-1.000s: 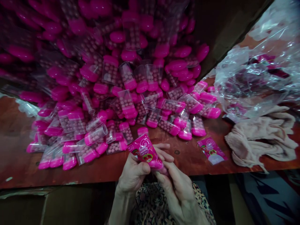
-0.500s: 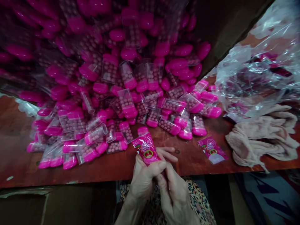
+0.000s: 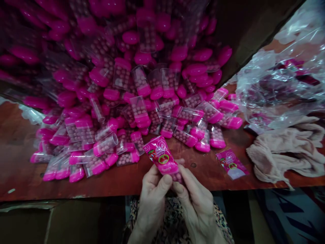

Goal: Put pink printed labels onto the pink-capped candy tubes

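A printed pink plastic sleeve (image 3: 162, 157) covers the upper end of a clear candy tube (image 3: 177, 177), just over the table's front edge. Pink candy balls show at the tube's lower end, below the sleeve. My left hand (image 3: 153, 193) is closed on the sleeved part from the left, its thumb on the near side. From the right, my right hand (image 3: 196, 196) grips the lower end between thumb and fingers. Some right fingertips are hidden behind the tube. Flat on the table to the right lies another printed sleeve (image 3: 232, 164).
A large heap of pink-capped candy tubes (image 3: 139, 112) spills from a dark box (image 3: 243, 37) onto the reddish table (image 3: 20, 176). At the right are a crumpled clear bag (image 3: 269, 84) with printed sleeves inside and a rumpled pale cloth (image 3: 284, 152).
My left thumb pressed over the sleeve's lower part half a second ago; now it sits lower. The candy balls show again beneath the sleeve. Both hands keep hold of the tube.
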Available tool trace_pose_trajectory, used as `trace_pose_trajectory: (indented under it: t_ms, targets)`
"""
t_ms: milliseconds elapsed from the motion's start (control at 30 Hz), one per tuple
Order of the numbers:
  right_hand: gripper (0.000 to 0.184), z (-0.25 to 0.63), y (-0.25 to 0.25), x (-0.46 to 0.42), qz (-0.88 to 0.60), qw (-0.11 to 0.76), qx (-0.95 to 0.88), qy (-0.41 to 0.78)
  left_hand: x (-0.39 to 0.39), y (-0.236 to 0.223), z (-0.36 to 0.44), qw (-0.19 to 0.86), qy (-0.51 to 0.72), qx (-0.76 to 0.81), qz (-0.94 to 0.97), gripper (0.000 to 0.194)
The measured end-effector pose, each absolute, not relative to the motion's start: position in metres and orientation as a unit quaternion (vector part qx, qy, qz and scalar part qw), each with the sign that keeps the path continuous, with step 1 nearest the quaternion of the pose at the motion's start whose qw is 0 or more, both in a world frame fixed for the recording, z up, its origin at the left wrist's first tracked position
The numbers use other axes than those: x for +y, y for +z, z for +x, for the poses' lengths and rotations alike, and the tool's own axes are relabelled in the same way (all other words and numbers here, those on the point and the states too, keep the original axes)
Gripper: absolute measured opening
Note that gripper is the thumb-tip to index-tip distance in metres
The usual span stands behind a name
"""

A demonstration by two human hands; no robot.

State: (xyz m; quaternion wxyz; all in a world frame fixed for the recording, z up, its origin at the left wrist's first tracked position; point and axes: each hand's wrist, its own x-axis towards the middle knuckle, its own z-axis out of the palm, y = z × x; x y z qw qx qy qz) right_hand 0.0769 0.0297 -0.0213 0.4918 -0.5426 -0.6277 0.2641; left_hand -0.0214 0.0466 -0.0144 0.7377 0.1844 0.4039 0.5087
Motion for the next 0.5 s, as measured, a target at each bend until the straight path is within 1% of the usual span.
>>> trace_pose_trajectory:
  t_ms: [67, 200, 267, 333, 433, 500]
  targets:
    - [0.033, 0.081, -0.022, 0.030, -0.543, 0.486, -0.640, 0.243, 0.049, -0.015, -0.020, 0.728, 0.518, 0.416, 0.171, 0.023]
    - [0.033, 0.093, -0.018, 0.036, -0.559, 0.511, -0.615, 0.221, 0.051, -0.014, -0.019, 0.734, 0.508, 0.420, 0.166, 0.017]
    - [0.029, 0.098, -0.015, 0.041, -0.543, 0.523, -0.611, 0.243, 0.050, -0.015, -0.020, 0.744, 0.497, 0.410, 0.179, 0.014]
    - [0.026, 0.102, -0.013, 0.044, -0.524, 0.533, -0.604, 0.277, 0.048, -0.017, -0.021, 0.762, 0.476, 0.396, 0.188, 0.015]
    - [0.027, 0.106, -0.014, 0.046, -0.518, 0.543, -0.586, 0.305, 0.046, -0.019, -0.020, 0.796, 0.442, 0.371, 0.184, 0.017]
    - [0.031, 0.108, -0.017, 0.044, -0.514, 0.542, -0.597, 0.293, 0.046, -0.020, -0.019, 0.815, 0.430, 0.349, 0.172, 0.020]
